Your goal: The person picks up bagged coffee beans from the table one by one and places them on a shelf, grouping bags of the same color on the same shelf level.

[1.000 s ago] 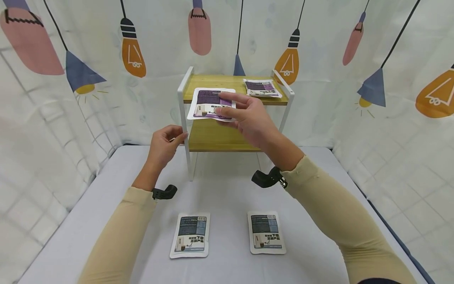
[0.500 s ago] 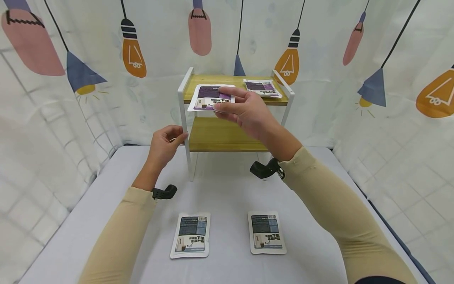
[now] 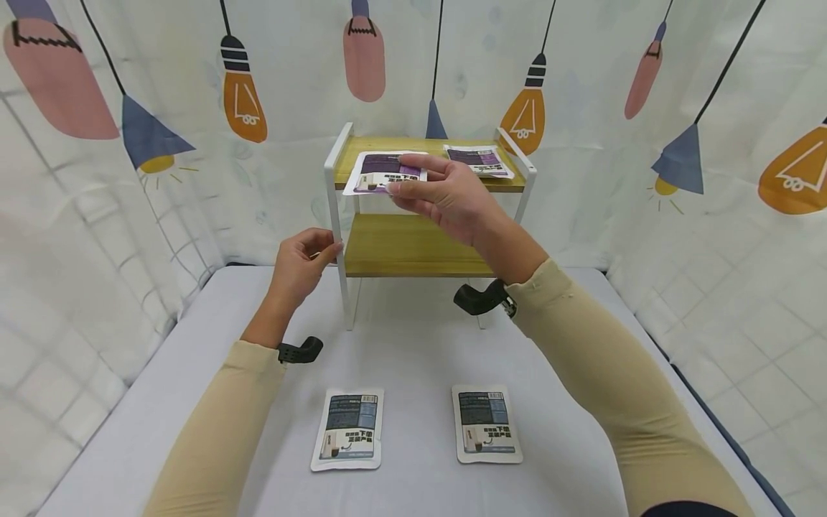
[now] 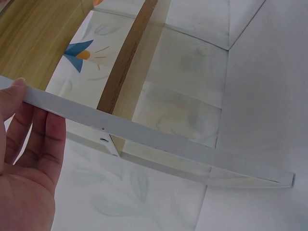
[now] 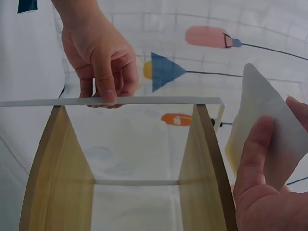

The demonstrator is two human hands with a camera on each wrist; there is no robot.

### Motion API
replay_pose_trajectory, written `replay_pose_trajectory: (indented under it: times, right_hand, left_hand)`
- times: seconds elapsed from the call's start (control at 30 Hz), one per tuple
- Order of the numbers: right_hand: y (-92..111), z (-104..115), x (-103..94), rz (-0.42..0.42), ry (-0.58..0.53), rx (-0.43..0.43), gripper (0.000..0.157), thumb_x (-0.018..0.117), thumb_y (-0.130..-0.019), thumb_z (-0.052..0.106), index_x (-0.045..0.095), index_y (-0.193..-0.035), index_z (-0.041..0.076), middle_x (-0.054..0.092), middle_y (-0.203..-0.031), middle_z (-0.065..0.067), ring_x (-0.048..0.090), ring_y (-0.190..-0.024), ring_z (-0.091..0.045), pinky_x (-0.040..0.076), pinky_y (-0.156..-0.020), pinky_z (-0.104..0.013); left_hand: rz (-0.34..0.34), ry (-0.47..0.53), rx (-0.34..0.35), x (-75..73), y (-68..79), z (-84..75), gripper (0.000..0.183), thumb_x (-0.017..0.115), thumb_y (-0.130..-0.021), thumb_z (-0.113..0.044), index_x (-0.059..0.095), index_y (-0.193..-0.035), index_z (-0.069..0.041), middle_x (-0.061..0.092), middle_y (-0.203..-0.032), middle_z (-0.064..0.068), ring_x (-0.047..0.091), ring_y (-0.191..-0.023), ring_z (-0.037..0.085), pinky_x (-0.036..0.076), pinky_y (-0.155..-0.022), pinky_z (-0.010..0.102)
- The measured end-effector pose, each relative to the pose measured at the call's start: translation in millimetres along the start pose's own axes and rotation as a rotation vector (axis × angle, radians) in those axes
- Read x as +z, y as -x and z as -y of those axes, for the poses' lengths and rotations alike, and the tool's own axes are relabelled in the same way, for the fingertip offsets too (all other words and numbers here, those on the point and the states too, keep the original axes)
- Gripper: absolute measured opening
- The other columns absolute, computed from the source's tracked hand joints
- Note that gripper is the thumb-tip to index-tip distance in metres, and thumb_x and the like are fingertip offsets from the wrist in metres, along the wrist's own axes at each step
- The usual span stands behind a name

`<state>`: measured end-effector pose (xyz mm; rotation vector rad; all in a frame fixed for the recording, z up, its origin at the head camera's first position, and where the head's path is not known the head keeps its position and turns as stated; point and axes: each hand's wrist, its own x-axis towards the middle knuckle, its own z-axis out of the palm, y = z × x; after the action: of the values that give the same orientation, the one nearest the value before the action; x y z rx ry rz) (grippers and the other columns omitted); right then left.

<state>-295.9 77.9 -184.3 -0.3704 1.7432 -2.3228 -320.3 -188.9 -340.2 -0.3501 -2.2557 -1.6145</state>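
Note:
My right hand (image 3: 452,197) pinches a flat white packet with a purple label (image 3: 381,172) between thumb and fingers. It holds the packet over the left front of the top board of a two-tier shelf (image 3: 413,248). In the right wrist view the packet's plain white back (image 5: 264,120) shows, with the thumb against it. My left hand (image 3: 304,262) grips the shelf's white left front post, thumb in front and fingers behind; the left wrist view shows this post (image 4: 159,137) in the fingers. A second purple-label packet (image 3: 478,161) lies on the top board at the right.
Two white packets with blue-grey labels lie on the white-covered table in front of the shelf, one at left (image 3: 347,429) and one at right (image 3: 486,424). The lower wooden board (image 3: 413,248) sits beneath the top one. A curtain printed with lamps (image 3: 304,64) hangs behind.
My right hand has moved up and slightly forward, and the packet has tilted flatter over the top board. The left hand has stayed on the post.

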Motion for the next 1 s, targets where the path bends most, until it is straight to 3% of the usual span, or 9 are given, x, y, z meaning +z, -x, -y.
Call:
replay_pose_trajectory:
  times: [0.43,0.8,1.0]
  right_hand:
    - [0.4,1.1,2.7,0.015,0.076,-0.006,0.059,0.079,-0.085,-0.004,0.063,-0.14,0.01,0.059,-0.135,-0.013,0.068,-0.111,-0.027,0.056,-0.103,-0.036]
    - [0.9,1.8,4.8,-0.012,0.087,0.012,0.056,0.079,-0.085,-0.003,0.064,-0.138,0.007,0.057,-0.139,-0.011,0.069,-0.109,-0.028,0.059,-0.096,-0.034]
    - [1.1,-0.6,4.4,-0.024,0.098,0.028,0.055,0.08,-0.085,-0.002,0.065,-0.137,0.007,0.059,-0.137,-0.011,0.069,-0.108,-0.028,0.058,-0.099,-0.037]
  left_hand:
    - [0.004,-0.002,0.007,-0.4,-0.3,0.7,0.031,0.071,-0.098,-0.027,0.07,-0.117,-0.002,0.069,-0.102,0.001,0.066,-0.095,0.012,0.056,-0.084,0.013]
    - [0.008,-0.014,0.0,-0.4,-0.2,0.3,0.03,0.071,-0.098,-0.029,0.07,-0.116,-0.004,0.069,-0.104,0.004,0.065,-0.095,0.013,0.056,-0.084,0.013]
    - [0.012,-0.019,-0.018,-0.5,-0.5,0.6,0.034,0.071,-0.098,-0.032,0.07,-0.118,-0.004,0.069,-0.107,0.006,0.066,-0.096,0.012,0.056,-0.085,0.013]
